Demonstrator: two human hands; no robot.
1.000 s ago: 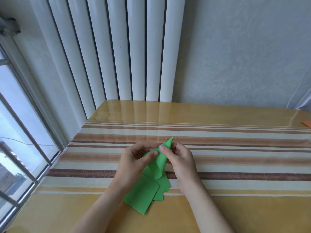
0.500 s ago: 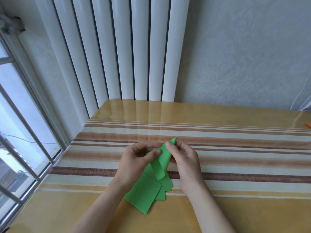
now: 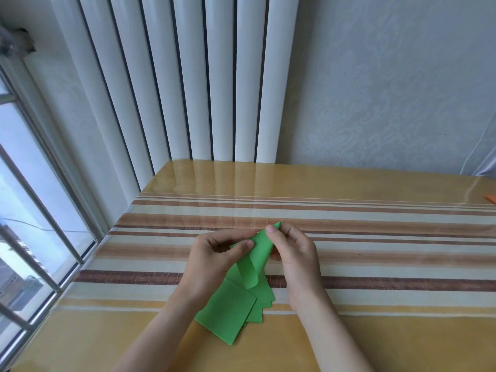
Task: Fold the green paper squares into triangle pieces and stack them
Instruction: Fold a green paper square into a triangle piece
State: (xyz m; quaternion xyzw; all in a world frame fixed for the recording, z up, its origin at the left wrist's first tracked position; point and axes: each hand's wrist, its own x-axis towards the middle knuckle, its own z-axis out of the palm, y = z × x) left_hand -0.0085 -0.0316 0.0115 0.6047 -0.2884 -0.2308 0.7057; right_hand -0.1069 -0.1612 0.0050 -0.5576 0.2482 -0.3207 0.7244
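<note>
1. Stack of green squares (image 3: pixel 228 315) flat on table (image 3: pixel 375 264), near edge, fanned.
2. Green sheet (image 3: pixel 257 256) held above stack, partly folded, lower flap curled.
3. L hand (image 3: pixel 214 259) pinching sheet's left side w/ thumb.
4. R hand (image 3: pixel 295 253) pinching pointed top corner.
5. Radiator (image 3: pixel 204 76) behind table.

Both hands, left hand (image 3: pixel 212 260) and right hand (image 3: pixel 295 253), pinch a green paper (image 3: pixel 257 253) above the green stack (image 3: pixel 230 315) at 6 o'clock on the striped surface (image 3: pixel 375 264).
</note>
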